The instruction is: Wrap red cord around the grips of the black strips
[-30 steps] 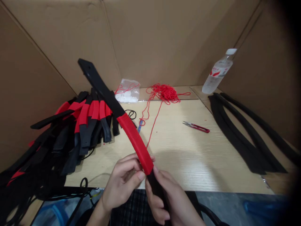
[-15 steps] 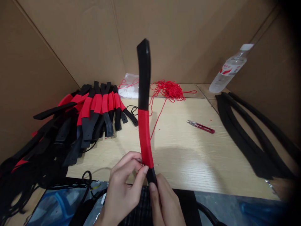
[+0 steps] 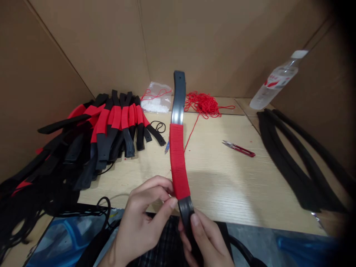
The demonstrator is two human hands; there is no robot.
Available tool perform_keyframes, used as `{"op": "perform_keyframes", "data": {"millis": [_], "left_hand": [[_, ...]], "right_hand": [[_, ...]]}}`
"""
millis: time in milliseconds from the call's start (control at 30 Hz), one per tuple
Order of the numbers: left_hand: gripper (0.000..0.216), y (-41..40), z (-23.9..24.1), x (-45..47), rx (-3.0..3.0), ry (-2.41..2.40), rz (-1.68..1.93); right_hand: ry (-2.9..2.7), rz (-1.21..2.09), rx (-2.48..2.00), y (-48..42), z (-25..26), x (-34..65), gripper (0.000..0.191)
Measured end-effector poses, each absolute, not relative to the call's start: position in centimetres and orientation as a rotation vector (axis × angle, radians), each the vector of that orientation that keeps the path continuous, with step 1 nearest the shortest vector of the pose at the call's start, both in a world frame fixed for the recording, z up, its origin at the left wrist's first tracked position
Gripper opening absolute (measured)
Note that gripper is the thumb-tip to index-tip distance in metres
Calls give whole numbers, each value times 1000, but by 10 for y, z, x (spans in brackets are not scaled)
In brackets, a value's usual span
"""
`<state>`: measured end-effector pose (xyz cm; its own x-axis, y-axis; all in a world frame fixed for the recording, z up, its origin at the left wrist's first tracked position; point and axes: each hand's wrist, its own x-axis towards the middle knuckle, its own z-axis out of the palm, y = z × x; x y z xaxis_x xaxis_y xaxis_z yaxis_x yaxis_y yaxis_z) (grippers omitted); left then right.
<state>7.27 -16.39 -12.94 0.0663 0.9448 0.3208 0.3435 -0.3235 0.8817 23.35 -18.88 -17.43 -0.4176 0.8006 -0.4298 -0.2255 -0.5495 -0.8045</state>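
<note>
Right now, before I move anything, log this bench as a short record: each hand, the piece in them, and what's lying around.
left hand: fingertips at the lower edge of the red thread wrap
right hand: gripping the black strip below the wrap
table left: pile of wrapped black strips
table right: red-handled thread snips, unwrapped black strips
back: red thread tangle, plastic bag, water bottle

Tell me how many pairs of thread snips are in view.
1: the red-handled thread snips lying on the pale wooden table, right of the red-wrapped black strip. Others could be hidden under the piled strips.
</note>
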Motion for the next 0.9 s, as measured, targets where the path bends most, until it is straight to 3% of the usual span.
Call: {"op": "perform_keyframes", "data": {"millis": [667, 767, 900], "left_hand": [[15, -165, -141, 77, 1204, 864, 1301], [18, -164, -142, 78, 1261, 974, 1355], [25, -161, -140, 78, 1418, 1210, 1340]], "right_hand": [[-545, 2465, -223, -177, -184, 214, 51], [-522, 2501, -261, -177, -185, 211, 54], [-712, 2228, -676, -182, -186, 212, 55]]}}
